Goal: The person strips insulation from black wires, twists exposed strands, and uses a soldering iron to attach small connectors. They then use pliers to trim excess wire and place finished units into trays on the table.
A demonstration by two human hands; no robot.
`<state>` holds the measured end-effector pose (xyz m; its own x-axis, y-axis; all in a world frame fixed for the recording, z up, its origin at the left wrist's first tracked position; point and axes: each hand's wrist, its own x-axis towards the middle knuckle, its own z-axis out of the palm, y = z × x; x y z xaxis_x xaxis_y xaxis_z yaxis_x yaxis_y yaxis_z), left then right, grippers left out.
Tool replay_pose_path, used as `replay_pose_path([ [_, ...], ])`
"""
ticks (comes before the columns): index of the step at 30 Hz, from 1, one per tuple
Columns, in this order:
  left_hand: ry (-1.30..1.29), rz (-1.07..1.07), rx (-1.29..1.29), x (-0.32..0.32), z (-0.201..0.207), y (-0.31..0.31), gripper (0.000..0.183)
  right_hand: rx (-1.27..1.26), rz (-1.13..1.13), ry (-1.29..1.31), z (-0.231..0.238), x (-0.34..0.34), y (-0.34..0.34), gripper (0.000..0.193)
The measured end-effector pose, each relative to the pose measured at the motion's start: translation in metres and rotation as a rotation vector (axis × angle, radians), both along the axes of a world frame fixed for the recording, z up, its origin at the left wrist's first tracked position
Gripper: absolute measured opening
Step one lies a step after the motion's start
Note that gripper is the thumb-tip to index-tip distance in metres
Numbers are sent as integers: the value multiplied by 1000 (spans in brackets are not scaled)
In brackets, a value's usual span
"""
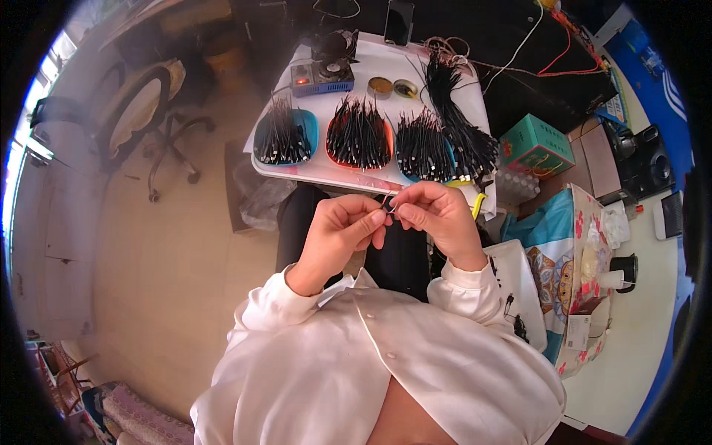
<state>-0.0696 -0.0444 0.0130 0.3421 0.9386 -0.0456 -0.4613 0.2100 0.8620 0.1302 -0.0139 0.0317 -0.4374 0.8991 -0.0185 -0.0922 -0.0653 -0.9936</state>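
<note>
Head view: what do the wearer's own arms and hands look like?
The left sleeve and right sleeve are long, loose and white, slightly glossy, like the shirt, with fitted cuffs at the wrists. Both hands, left and right, are ungloved; no watch or ring is visible.

A table bears three trays of cables, a cable bundle, two tins and a boxy device.

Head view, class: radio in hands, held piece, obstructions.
Left hand, right hand: both pinching. Small dark wire piece between them, partly hidden by grip. Orange tray beyond, not blocking.
</note>
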Motion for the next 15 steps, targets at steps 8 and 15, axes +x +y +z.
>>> replay_pose_path([
  [8,65,-31,-20,0,2,6,14,-24,-4,93,-4,-8,2,11],
  [15,28,-62,-82,-4,1,11,13,-8,-21,75,-4,-13,3,9],
])
